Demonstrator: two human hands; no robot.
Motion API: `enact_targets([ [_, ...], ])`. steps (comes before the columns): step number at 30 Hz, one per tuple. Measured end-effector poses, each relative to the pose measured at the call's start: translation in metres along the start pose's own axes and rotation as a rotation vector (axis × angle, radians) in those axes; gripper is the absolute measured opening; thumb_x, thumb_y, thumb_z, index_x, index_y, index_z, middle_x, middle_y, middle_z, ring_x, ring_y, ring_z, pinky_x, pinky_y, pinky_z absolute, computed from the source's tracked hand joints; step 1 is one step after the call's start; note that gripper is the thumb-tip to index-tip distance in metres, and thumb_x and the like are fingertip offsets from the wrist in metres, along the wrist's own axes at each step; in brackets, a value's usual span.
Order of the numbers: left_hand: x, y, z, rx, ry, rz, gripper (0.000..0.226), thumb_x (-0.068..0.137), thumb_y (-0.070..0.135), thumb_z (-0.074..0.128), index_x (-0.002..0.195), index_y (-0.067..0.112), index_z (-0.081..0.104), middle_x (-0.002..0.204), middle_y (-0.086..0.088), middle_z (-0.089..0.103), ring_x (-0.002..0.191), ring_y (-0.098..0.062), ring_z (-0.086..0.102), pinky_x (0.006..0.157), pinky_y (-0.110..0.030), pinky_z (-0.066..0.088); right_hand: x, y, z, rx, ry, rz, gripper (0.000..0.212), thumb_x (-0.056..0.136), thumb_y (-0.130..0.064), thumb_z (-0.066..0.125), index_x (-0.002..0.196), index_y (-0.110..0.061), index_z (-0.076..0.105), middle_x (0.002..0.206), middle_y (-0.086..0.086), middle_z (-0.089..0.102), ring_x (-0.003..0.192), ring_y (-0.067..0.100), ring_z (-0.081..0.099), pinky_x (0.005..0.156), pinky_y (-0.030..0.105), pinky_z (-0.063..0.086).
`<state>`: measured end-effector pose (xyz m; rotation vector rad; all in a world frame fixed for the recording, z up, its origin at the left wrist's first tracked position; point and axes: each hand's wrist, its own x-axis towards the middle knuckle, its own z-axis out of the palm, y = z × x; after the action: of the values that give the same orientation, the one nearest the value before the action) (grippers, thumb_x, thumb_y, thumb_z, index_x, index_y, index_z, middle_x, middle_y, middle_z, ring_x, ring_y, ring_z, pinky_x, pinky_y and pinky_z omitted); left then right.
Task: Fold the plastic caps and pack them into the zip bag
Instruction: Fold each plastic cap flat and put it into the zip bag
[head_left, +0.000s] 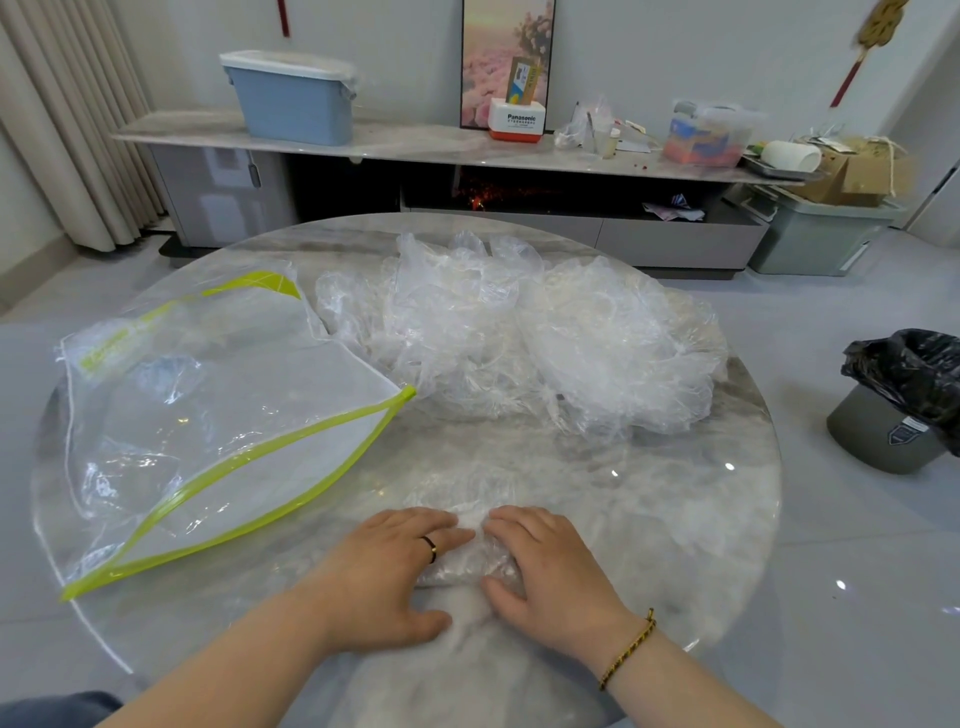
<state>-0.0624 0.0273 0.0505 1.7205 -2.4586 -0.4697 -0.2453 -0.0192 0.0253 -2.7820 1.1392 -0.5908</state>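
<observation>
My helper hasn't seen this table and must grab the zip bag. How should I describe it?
On the round marble table, look to the left side, beside the crumpled heap of clear caps. The zip bag lies flat there, mouth open; it alone has a lime-green zipper edge.

Your zip bag (218, 415) lies flat, clear with a lime-green edge, its mouth gaping open. Right of the bag, up against its corner, you have a crumpled heap of clear plastic caps (519, 338). Nearer you than the bag's right end sits one cap (467, 564), folded small.
</observation>
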Motion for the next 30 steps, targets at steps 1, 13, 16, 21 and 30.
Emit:
enact_targets([
  [1, 0.000, -0.003, 0.003, -0.029, 0.031, -0.010, 0.099, 0.050, 0.062, 0.013, 0.145, 0.034, 0.020, 0.151, 0.013, 0.020, 0.139, -0.002, 0.017, 0.102, -0.008, -0.003, 0.000, 0.000, 0.000, -0.028, -0.017, 0.010, 0.045, 0.065, -0.054, 0.040, 0.090, -0.025, 0.064, 0.092, -0.015, 0.065, 0.091, 0.001, 0.045, 0.084, 0.018, 0.036],
  [13, 0.010, -0.009, 0.004, -0.309, 0.193, -0.176, 0.071, 0.067, 0.050, 0.023, 0.128, 0.028, 0.051, 0.130, 0.011, 0.054, 0.120, -0.007, 0.049, 0.096, -0.014, 0.033, 0.008, 0.002, -0.003, -0.079, 0.120, 0.153, 0.034, 0.059, -0.033, 0.037, 0.082, -0.030, 0.063, 0.063, -0.021, 0.058, 0.074, 0.004, 0.041, 0.067, 0.013, 0.029],
  [16, 0.008, -0.007, 0.002, -0.519, 0.220, -0.290, 0.042, 0.078, 0.051, 0.044, 0.103, 0.024, 0.064, 0.103, 0.011, 0.066, 0.099, -0.011, 0.060, 0.083, -0.019, 0.043, 0.013, -0.001, -0.012, 0.047, 0.012, 0.297, 0.025, 0.076, -0.029, 0.047, 0.088, -0.022, 0.067, 0.062, -0.021, 0.040, 0.076, 0.006, 0.039, 0.069, 0.015, 0.028],
  [21, 0.009, -0.007, 0.002, -0.527, 0.262, -0.395, 0.018, 0.090, 0.018, 0.056, 0.079, 0.031, 0.052, 0.067, 0.014, 0.054, 0.067, -0.007, 0.050, 0.064, -0.014, 0.037, 0.010, -0.002, -0.008, 0.354, -0.127, 0.512, 0.024, 0.089, -0.033, 0.053, 0.070, -0.019, 0.055, 0.064, -0.010, 0.053, 0.073, 0.012, 0.054, 0.057, 0.013, 0.035],
  [30, 0.012, 0.006, 0.000, -0.356, 0.351, -0.518, 0.036, 0.094, 0.038, 0.047, 0.127, 0.025, 0.047, 0.101, 0.007, 0.057, 0.093, -0.013, 0.054, 0.075, -0.022, 0.037, 0.013, -0.009, -0.012, 0.333, -0.134, 0.627, 0.019, 0.092, -0.032, 0.050, 0.085, -0.021, 0.064, 0.062, -0.017, 0.049, 0.072, 0.008, 0.053, 0.056, 0.011, 0.033],
])
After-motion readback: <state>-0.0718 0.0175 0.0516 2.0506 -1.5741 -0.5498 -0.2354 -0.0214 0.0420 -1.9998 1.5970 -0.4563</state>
